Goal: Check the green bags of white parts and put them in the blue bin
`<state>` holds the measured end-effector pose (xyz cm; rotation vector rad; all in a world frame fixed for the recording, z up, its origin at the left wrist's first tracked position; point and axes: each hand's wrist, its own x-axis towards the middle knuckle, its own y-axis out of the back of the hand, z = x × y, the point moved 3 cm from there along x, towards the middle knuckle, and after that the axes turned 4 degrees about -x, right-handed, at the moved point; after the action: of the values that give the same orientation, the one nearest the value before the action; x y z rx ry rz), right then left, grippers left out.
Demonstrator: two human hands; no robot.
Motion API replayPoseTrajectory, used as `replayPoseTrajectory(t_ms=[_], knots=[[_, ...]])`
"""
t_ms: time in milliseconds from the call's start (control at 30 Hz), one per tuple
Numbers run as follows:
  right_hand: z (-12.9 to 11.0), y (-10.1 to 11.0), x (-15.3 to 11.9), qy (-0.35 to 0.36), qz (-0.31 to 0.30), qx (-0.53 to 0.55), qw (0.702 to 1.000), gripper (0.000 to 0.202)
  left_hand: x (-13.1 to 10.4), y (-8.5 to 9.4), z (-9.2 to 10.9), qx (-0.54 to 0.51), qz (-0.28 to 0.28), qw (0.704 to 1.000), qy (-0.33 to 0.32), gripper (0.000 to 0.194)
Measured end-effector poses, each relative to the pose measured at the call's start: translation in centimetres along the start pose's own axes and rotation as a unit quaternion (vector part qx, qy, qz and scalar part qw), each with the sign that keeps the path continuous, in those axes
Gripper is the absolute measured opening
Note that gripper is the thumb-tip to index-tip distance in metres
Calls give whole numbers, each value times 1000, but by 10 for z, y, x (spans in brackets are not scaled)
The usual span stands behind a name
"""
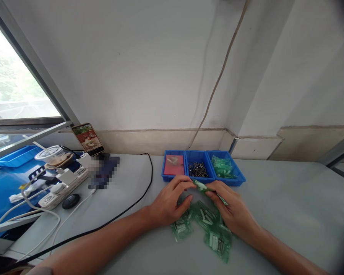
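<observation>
My right hand (232,208) pinches a green plastic bag (201,186) between thumb and fingers, just in front of the blue bins. At the bag's left end are the fingertips of my left hand (170,200), whose thumb is held apart from the fingers. Below both hands lie several more green bags (218,242) with pale and metallic pieces inside, partly hidden by my hands. Of the three joined bins, the left bin (168,178) holds a pink card and a small clear packet. Metal screws (197,170) fill the middle one, and green bags (224,168) the right one.
A black cable (123,211) crosses the grey table (286,206) on the left. Beyond it are a black mouse (70,201), a power strip (65,187) with plugs, and a propped phone (88,139). A wall stands behind the bins.
</observation>
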<state>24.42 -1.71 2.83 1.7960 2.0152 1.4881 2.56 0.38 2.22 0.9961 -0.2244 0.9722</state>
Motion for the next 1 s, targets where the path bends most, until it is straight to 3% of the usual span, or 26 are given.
replayPoseTrajectory(t_ms=[233, 500, 600, 767, 1000], knots=[[-3, -2, -2, -27, -50, 55, 997, 21, -1, -1, -3, 0, 20, 1000, -19, 40], [1, -7, -2, -122, -104, 146, 976, 32, -1, -3, -6, 33, 8, 999, -14, 54], [1, -7, -2, -144, -104, 177, 968, 28, -2, -3, -5, 38, 13, 999, -14, 53], [0, -5, -1, -150, -89, 166, 971, 47, -1, -2, -4, 38, 11, 999, 1, 46], [3, -9, -4, -131, -87, 144, 977, 44, 0, -3, -6, 38, 23, 999, -14, 39]])
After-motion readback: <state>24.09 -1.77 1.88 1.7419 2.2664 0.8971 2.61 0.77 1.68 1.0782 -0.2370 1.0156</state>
